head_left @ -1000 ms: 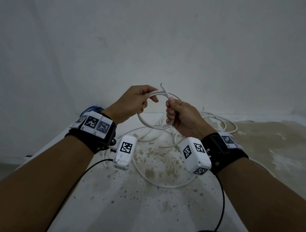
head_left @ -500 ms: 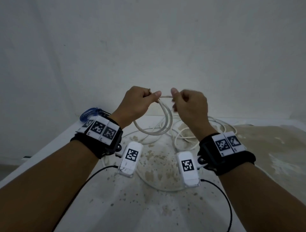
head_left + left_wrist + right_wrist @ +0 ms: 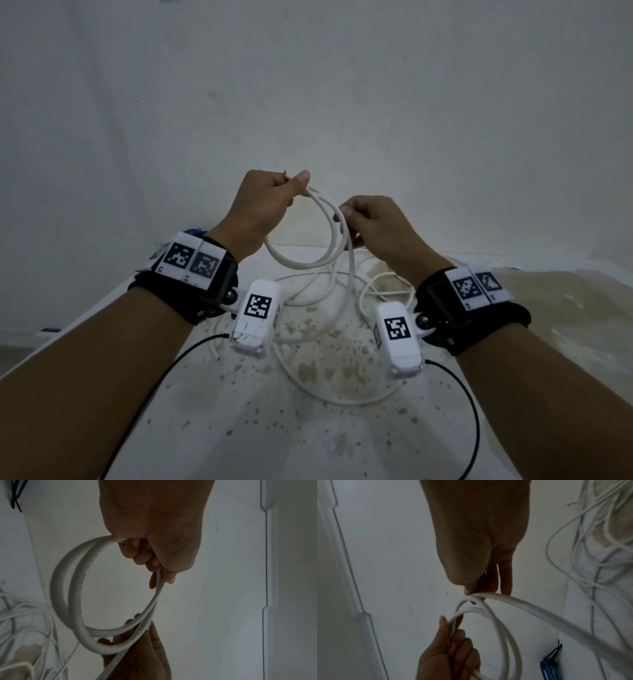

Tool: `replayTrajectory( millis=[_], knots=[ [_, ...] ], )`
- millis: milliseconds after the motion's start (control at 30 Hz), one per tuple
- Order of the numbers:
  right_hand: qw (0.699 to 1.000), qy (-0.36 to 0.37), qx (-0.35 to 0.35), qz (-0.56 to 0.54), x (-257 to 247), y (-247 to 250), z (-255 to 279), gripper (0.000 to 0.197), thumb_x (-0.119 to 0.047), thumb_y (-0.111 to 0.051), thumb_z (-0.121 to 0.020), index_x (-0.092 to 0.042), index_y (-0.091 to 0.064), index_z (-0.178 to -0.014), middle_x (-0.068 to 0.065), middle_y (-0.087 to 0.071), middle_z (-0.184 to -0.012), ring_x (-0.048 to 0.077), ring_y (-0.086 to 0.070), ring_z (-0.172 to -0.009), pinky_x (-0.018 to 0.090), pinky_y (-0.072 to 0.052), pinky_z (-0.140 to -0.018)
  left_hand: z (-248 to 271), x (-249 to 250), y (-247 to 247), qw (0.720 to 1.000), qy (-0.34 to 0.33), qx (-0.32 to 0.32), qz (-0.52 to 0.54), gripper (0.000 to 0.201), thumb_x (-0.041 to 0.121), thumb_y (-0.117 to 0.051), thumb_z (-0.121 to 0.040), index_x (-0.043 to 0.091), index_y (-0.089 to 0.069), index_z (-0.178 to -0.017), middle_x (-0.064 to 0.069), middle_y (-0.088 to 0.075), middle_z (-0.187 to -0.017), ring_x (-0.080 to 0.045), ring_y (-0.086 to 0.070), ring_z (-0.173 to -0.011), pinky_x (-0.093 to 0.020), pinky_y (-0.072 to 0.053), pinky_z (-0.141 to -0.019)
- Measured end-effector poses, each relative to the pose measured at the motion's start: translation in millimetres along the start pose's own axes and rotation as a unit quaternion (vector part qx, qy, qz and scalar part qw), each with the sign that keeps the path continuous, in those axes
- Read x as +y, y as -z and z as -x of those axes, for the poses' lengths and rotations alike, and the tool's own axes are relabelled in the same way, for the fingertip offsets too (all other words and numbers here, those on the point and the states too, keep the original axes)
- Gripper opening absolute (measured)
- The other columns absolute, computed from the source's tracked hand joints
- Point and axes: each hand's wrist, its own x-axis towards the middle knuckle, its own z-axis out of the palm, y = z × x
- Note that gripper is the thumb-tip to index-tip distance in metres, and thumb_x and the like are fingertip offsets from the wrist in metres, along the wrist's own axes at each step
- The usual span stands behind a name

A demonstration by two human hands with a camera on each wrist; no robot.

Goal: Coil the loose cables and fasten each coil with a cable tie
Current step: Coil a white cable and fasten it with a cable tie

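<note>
Cable (image 3: 310,263) loops hang between hands: left hand (image 3: 263,205) fist grips top, right hand (image 3: 373,222) pinches side strand.

A plain pale wall (image 3: 308,102) rose at twelve o'clock behind a white, brown-stained worktop (image 3: 325,428) in dim light.

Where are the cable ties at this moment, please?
In the right wrist view, the cable ties, black and blue, lie on the table at the lower right, beside the white cable coil, untouched by either hand.
</note>
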Motion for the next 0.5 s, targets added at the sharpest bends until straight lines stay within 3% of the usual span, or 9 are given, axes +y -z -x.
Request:
replayTrajectory(
  millis=[100,333,500],
  knots=[
    [0.994,-0.035,-0.020,-0.105,-1.5,-4.1,5.6,0.032,-0.017,-0.046,-0.105,0.000,-0.071,-0.098,0.016,-0.073,-0.086,0.022,-0.071,-0.077,0.036,-0.061,-0.073,-1.1,2.8,2.7,1.000,0.010,-0.019,-0.016,0.031,0.032,-0.064,-0.095,0.015,-0.073,-0.071,0.001,-0.041,-0.053,-0.005,-0.033,-0.040,-0.018,-0.028,-0.044],
    [0.996,0.020,-0.022,-0.083,4.2,-8.1,6.6,0.019,-0.007,-0.055,-0.100,0.002,-0.072,-0.102,0.016,-0.075,-0.088,0.028,-0.075,-0.078,0.032,-0.060,-0.073,3.1,1.3,-1.5,0.997,0.070,0.002,0.041,0.031,0.030,-0.066,-0.093,0.009,-0.071,-0.071,0.004,-0.037,-0.050,-0.010,-0.027,-0.041,-0.022,-0.022,-0.042],
    [0.989,-0.081,-0.070,-0.105,-7.5,-12.4,15.2,0.045,-0.036,-0.041,-0.106,0.003,-0.064,-0.109,0.020,-0.074,-0.088,0.035,-0.073,-0.077,0.038,-0.060,-0.071,10.6,-6.4,-10.6,0.998,0.018,0.000,-0.067,0.038,0.035,-0.065,-0.093,0.015,-0.068,-0.061,0.009,-0.049,-0.047,-0.005,-0.042,-0.044,-0.025,-0.037,-0.056]
  ],
)
